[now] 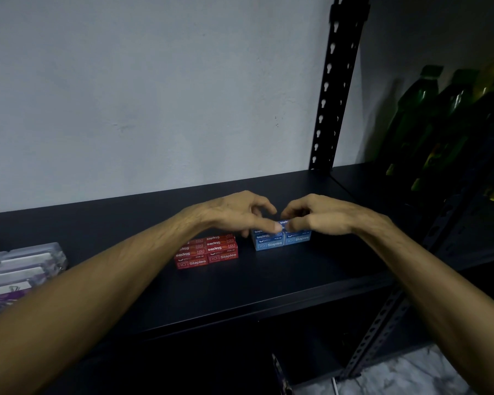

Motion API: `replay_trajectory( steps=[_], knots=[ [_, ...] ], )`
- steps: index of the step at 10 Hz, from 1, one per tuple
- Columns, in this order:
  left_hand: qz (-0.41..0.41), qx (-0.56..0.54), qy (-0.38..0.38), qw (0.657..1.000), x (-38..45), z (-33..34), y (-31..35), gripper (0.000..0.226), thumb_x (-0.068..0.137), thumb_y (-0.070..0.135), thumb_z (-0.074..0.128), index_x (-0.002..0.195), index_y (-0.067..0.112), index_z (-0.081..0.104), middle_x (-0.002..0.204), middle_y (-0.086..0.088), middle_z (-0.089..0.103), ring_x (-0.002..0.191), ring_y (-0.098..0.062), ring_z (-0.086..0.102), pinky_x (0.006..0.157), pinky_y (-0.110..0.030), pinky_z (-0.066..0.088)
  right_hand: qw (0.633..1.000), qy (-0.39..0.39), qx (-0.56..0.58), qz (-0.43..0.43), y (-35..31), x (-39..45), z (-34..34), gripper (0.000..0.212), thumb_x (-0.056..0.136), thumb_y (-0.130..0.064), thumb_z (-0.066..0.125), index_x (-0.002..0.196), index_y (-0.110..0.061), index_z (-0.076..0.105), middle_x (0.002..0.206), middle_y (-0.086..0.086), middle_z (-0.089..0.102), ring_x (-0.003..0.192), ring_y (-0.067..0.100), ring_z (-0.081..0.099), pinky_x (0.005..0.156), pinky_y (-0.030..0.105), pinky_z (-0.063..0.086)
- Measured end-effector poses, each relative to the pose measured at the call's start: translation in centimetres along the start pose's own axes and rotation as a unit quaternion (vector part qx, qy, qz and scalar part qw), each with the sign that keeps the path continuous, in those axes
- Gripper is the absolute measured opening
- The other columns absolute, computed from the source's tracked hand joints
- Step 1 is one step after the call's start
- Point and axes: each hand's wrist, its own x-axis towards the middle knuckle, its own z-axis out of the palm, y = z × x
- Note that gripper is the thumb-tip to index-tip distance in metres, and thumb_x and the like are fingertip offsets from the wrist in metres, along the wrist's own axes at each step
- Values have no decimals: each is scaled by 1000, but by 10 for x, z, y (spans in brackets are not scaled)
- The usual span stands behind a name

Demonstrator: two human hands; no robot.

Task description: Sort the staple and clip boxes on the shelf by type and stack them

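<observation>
- Both hands over the blue staple boxes (281,241) on the black shelf (240,292), right of the red staple boxes (207,253).
- Left hand (234,213): thumb and fingers curled onto the top of the blue stack; whether they pinch a box cannot be told.
- Right hand (322,216): fingers curled round a small blue box on top, thumb at its near face.
- Risk: top box set down skewed, since the two grips crowd one small piece; a nudge could slide the lower boxes out of line.
- Risk: a forearm brushing the red stack, just beside.
- Blue boxes: labels face the person, long axis running left-right along the shelf.
- Clip boxes (17,269), clear plastic, lie well apart at the shelf's left end.
</observation>
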Motion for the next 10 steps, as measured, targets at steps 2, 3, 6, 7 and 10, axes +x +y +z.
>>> replay_trajectory(
  steps=[2,3,6,7,10],
  knots=[
    [2,90,17,996,-3,12,1,55,74,54,76,121,30,61,98,10,67,86,-9,65,79,-31,53,999,0,-51,1,0,-5,2,48,75,-32,77,119,-36,58,107,-12,64,92,9,63,84,34,53],
    [15,109,34,993,-1,15,1,49,74,48,77,117,27,64,93,12,65,82,-5,62,72,-25,48,998,10,-54,-8,0,-6,5,47,76,-27,78,118,-35,59,106,-11,64,89,7,62,79,29,51],
    [27,120,51,991,4,19,-3,46,76,45,77,115,23,66,104,9,68,89,-8,64,80,-29,53,998,19,-58,-12,0,-4,7,38,81,-25,76,115,-34,63,100,-12,65,84,5,61,70,25,46],
    [27,122,47,991,3,17,0,47,76,46,77,116,24,66,105,9,68,89,-9,63,80,-29,53,998,19,-62,-11,-1,-6,6,39,80,-25,76,116,-34,62,100,-12,64,82,5,60,67,24,43],
    [25,150,223,963,-87,-56,23,77,75,74,60,138,29,51,121,5,62,91,-7,55,85,-28,46,988,116,-84,-56,-72,-6,-6,69,79,-50,73,140,-34,46,133,-8,55,111,7,54,96,31,46]
  ],
)
